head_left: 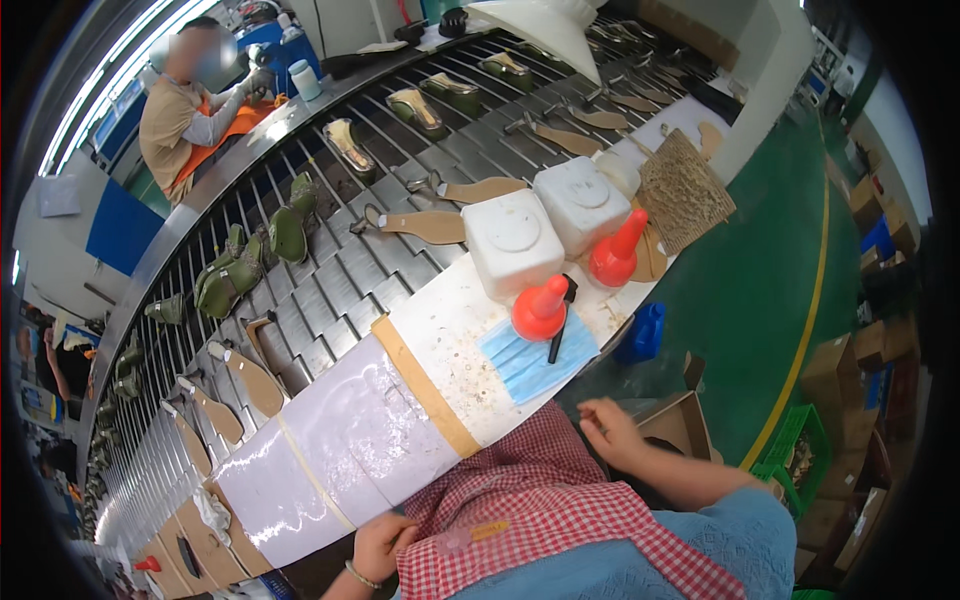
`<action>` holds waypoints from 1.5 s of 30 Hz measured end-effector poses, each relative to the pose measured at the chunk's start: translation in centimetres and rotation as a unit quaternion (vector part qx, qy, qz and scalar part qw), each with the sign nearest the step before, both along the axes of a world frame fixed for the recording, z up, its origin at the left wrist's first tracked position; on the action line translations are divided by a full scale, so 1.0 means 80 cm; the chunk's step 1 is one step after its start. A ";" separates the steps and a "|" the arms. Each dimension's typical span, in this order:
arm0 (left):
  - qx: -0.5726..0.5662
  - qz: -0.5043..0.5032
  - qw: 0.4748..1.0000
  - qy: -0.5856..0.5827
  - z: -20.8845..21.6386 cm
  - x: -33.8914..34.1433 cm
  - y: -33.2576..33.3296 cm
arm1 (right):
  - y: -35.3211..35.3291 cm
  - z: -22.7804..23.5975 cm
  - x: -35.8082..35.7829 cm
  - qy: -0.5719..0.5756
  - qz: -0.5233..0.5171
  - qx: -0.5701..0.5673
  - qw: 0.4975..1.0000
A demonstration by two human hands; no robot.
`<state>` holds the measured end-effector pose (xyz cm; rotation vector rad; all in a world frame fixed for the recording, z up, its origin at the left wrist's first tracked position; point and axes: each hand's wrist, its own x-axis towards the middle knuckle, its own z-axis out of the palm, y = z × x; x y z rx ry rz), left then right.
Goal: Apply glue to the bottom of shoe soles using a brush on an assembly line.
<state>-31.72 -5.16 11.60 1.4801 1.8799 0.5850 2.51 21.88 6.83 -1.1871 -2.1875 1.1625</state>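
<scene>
My left hand (382, 547) rests at the front edge of the bench beside my red checked apron (540, 500), its fingers curled and nothing visible in them. Over the right side of my lap is my right hand (612, 432), empty, fingers loosely bent and apart. Past it on the bench lie a blue face mask (535, 365) and a black-handled tool (557, 340). Two red cone-topped bottles, a nearer bottle (540, 308) and a farther bottle (620, 248), stand by a white square container (514, 240) and a second white container (580, 200).
A slatted conveyor (350, 260) curves past, carrying tan insoles (425, 227) and green shoe uppers (230, 285). A brown fibrous board (685, 190) lies at the bench's far end. Across the conveyor sits another person (185, 130). Right are a cardboard box (680, 425) and green crate (800, 450).
</scene>
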 end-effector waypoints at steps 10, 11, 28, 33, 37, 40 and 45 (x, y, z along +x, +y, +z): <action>-0.179 0.375 0.908 -0.045 -0.349 -0.056 -0.170 | -0.044 -0.273 0.020 -0.117 -0.259 -0.594 0.753; -0.176 0.381 0.906 -0.047 -0.357 -0.074 -0.155 | -0.053 -0.280 0.035 -0.110 -0.249 -0.597 0.755; -0.148 0.351 0.915 -0.129 -0.328 -0.174 0.017 | -0.062 -0.312 0.181 0.033 -0.214 -0.626 0.749; -0.135 0.276 0.938 -0.160 -0.325 -0.121 0.022 | -0.052 -0.290 0.073 -0.023 -0.138 -0.471 0.871; -0.132 0.265 0.939 -0.173 -0.302 -0.072 -0.006 | -0.040 -0.122 -0.025 0.052 -0.299 -0.346 0.888; -0.134 0.276 0.933 -0.188 -0.280 -0.033 -0.040 | -0.072 -0.105 -0.048 -0.167 -0.080 -0.154 0.970; -0.128 0.200 0.968 -0.086 -0.193 0.024 -0.022 | -0.083 -0.103 -0.040 -0.195 0.098 -0.192 0.957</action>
